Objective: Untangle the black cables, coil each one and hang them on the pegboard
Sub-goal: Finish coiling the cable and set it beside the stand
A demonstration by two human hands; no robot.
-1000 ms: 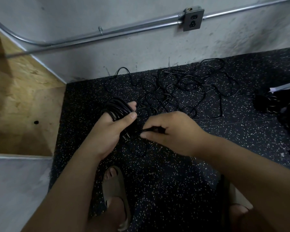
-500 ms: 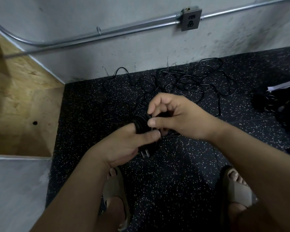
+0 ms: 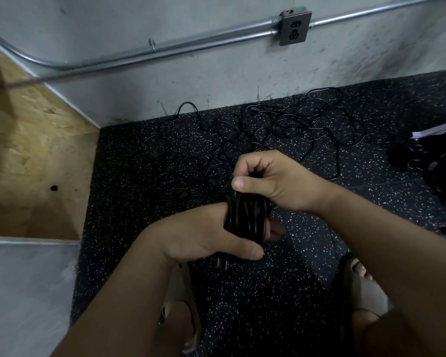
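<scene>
A black cable coil [image 3: 245, 217] is wound around the fingers of my left hand [image 3: 206, 235], which grips it; the cable's plug [image 3: 223, 264] sticks out below my thumb. My right hand [image 3: 271, 179] is just above the coil, fingers pinched shut on the cable's free end where it meets the wraps. Behind my hands a loose tangle of thin black cables [image 3: 281, 132] lies spread on the speckled black floor [image 3: 139, 163] near the wall. No pegboard is in view.
A wooden box [image 3: 34, 155] stands at the left. The grey wall carries a metal conduit [image 3: 165, 47] and an outlet [image 3: 295, 28]. A dark pile with a white sheet [image 3: 433, 155] lies at the right. My sandalled feet [image 3: 183, 305] are below my hands.
My left hand has shifted right and lower with the coil. My right hand rose from beside the coil to above it, carrying the cable's free end over the wraps.
</scene>
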